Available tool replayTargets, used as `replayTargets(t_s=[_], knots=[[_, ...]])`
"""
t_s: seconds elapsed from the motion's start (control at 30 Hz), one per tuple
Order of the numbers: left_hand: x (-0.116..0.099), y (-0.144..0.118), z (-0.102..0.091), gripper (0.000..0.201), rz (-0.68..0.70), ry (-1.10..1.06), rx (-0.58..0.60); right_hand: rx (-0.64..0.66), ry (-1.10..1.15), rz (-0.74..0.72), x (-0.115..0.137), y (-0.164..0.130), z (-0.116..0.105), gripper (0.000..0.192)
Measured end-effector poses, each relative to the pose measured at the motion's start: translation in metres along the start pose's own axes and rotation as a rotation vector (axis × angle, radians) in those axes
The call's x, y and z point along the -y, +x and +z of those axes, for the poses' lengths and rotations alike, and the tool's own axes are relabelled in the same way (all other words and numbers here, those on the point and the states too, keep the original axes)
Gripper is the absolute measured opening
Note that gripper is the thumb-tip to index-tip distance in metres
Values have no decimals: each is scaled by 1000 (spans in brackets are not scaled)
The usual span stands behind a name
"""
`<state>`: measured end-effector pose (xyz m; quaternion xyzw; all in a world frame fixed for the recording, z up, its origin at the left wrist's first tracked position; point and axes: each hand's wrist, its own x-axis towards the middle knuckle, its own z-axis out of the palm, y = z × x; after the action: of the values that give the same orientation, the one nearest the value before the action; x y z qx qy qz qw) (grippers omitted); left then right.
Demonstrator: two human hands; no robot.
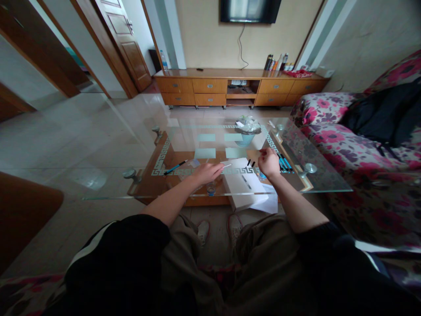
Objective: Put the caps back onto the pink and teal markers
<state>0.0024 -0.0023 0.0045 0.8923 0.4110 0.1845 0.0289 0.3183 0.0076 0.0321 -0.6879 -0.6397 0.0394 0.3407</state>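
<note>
A thin white stick [227,165], perhaps a pen refill, points to the right out of the closed fingers of my left hand [209,172] above the glass table [184,186]. My right hand [269,162] is closed too, its fingertips pinched together; whatever they hold is too small to make out. Two short black pieces [251,163], similar to pen caps, lie on the glass between my hands. Several blue pens [285,163] rest just right of my right hand. To the left of my left hand lies a blue and black pen [176,167].
Below the glass show a white box [243,186] and white paper sheets [270,202]. A lined waste basket [246,137] appears beyond the table's middle. A floral sofa [329,136] stands on the right, and a wooden TV cabinet [210,85] along the far wall.
</note>
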Motion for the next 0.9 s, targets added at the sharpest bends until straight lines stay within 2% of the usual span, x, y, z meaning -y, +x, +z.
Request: replayTargets(t_s=[0.03, 0.1, 0.23, 0.3, 0.37, 0.5, 0.73, 0.8, 0.9], knots=[[-1, 2, 0, 37, -29, -56, -27, -31, 42, -38, 10, -2, -3, 34], [-5, 6, -2, 37, -100, -201, -96, -1, 156, -122, 31, -8, -6, 32], [-11, 13, -3, 35, -180, -405, -167, 236, 437, -254, 72, -28, 0, 30], [-14, 15, -3, 35, -180, -432, -167, 360, 581, -269, 86, -38, 7, 35], [-15, 15, -4, 34, -175, -425, -162, 430, 683, -266, 93, -44, 14, 37], [-16, 14, -3, 35, -160, -403, -145, 480, 821, -167, 96, -47, 25, 36], [-12, 11, -3, 46, -120, -383, -107, 548, 987, 161, 90, -45, 29, 46], [-12, 11, -4, 48, -118, -364, -90, 532, 982, 170, 89, -44, 29, 44], [-12, 11, -6, 50, -117, -367, -73, 433, 901, 122, 86, -40, 29, 41]])
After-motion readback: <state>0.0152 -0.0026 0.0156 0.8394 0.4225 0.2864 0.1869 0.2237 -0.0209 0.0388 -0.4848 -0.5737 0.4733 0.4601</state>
